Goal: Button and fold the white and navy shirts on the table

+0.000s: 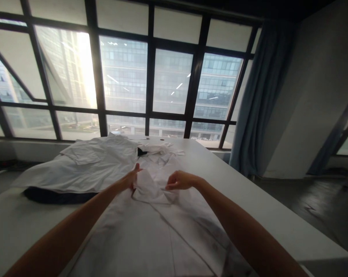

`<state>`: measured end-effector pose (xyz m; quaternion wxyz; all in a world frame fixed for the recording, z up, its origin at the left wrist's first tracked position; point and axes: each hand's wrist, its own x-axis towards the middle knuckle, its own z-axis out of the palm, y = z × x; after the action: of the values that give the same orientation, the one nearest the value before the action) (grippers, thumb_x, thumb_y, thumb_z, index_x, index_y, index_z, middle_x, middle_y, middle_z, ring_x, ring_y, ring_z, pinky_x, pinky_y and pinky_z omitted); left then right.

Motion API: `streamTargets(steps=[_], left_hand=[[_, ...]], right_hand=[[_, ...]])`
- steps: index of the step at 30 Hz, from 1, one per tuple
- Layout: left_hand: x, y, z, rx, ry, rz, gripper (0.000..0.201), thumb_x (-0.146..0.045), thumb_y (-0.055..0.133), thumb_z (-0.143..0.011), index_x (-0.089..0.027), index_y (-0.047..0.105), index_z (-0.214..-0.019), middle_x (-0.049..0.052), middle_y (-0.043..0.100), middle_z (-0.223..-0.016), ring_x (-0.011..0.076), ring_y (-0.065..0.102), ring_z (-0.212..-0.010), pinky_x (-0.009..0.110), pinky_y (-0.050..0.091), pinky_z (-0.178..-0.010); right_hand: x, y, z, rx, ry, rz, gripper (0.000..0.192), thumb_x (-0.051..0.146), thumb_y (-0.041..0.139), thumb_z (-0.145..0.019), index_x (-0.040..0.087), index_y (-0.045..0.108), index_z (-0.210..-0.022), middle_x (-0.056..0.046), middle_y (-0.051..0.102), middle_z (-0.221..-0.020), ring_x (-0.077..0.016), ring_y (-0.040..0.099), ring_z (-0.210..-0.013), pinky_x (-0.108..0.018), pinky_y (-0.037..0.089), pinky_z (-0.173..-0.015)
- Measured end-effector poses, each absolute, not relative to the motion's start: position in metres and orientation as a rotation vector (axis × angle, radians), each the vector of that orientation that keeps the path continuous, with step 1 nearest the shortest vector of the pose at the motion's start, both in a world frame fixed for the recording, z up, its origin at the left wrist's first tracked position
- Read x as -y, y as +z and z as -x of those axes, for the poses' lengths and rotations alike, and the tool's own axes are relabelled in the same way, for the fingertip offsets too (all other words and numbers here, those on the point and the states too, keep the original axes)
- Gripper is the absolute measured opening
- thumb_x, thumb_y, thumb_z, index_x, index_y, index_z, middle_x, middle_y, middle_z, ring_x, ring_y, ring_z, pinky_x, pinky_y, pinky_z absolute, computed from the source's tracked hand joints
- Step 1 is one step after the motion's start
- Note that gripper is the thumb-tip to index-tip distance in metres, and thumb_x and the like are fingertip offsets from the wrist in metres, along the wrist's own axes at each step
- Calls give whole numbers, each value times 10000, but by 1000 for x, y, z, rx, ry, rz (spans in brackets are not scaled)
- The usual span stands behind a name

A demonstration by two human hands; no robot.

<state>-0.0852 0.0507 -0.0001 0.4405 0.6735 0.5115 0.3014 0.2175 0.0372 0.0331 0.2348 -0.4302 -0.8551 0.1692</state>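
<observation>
White shirt [162, 231] lies flat on the table [278, 215] — both hands, left [130, 179] and right [178, 181], pinch its collar [151, 186], seemingly to straighten it.

shirt [151, 231] hem cut off (bottom edge).

hands [156, 179]: 2 | white shirts [151, 227]: 2 | table [249, 192]: 1 | curtain [260, 96]: 1

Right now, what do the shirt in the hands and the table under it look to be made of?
Shirt: thin white woven cloth, probably cotton or a blend; it creases and bunches softly at the collar where both hands pinch it. Table: smooth, matte white top, likely laminate or painted board; flat, with no visible grain.
</observation>
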Motion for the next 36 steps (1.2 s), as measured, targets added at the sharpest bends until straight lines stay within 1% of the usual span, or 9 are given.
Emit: streamTargets(steps=[3,6,10,14,19,24,27,31,36], left_hand=[[-35,4,88,-1342,776,-1937,760,-756,487,-735,-145,631,-1163,116,679,-1127,259,633,-997,310,510,-829],[-30,16,95,-1378,803,-2091,681,-582,685,-647,-144,637,-1167,107,687,-1107,273,634,-983,327,493,-868],[-15,43,109,-1305,756,-2125,574,-544,667,-690,-142,657,-1100,75,708,-960,256,653,-888,315,512,-787],[19,75,119,-918,415,-1991,548,-543,743,-661,-175,666,-1059,32,714,-916,220,664,-833,269,521,-722],[40,90,114,-443,-196,-1712,777,-609,802,-576,-179,619,-1197,109,720,-1046,295,677,-981,369,524,-829],[24,61,95,-673,102,-1935,639,-693,637,-720,-185,660,-1106,129,710,-1096,275,670,-1011,381,512,-876],[17,34,83,-962,391,-2329,589,-685,555,-783,-233,666,-1144,110,636,-1265,273,548,-1217,400,375,-1063],[10,10,75,-965,173,-2540,655,-690,574,-752,-284,608,-1266,58,465,-1462,285,278,-1422,443,162,-1169],[-38,22,71,-1075,219,-2474,605,-646,597,-755,-232,671,-1189,75,647,-1256,258,595,-1143,318,420,-1007]], right_hand=[[-32,27,-212,2426,346,1374,326,464,637,-829,166,749,-902,-60,718,-800,-182,635,-685,-259,481,-662],[-41,9,-222,2277,192,1489,331,398,577,-885,169,708,-1085,-101,703,-1066,-220,653,-937,-288,485,-831],[-64,-22,-251,2235,191,1604,426,416,615,-857,172,657,-1203,-112,629,-1250,-266,590,-1132,-352,427,-993],[-75,-35,-268,2219,185,1676,428,383,544,-912,165,610,-1274,-117,557,-1350,-277,494,-1258,-420,307,-1099],[-77,-37,-278,2227,170,1880,410,345,416,-977,233,524,-1356,-58,413,-1482,-246,315,-1390,-538,133,-1144],[-80,-37,-283,2203,119,1972,470,386,353,-996,246,416,-1440,-56,317,-1535,-220,213,-1433,-530,104,-1147],[-78,-40,-284,2214,146,1990,512,446,333,-992,251,381,-1462,-62,282,-1550,-231,197,-1437,-537,113,-1141],[-75,-36,-281,2215,185,2038,531,478,307,-987,260,371,-1467,-62,266,-1556,-254,208,-1431,-564,130,-1125],[-101,-9,-268,2192,-2,2078,479,479,378,-959,219,575,-1309,-134,493,-1405,-292,454,-1277,-502,233,-1093]])
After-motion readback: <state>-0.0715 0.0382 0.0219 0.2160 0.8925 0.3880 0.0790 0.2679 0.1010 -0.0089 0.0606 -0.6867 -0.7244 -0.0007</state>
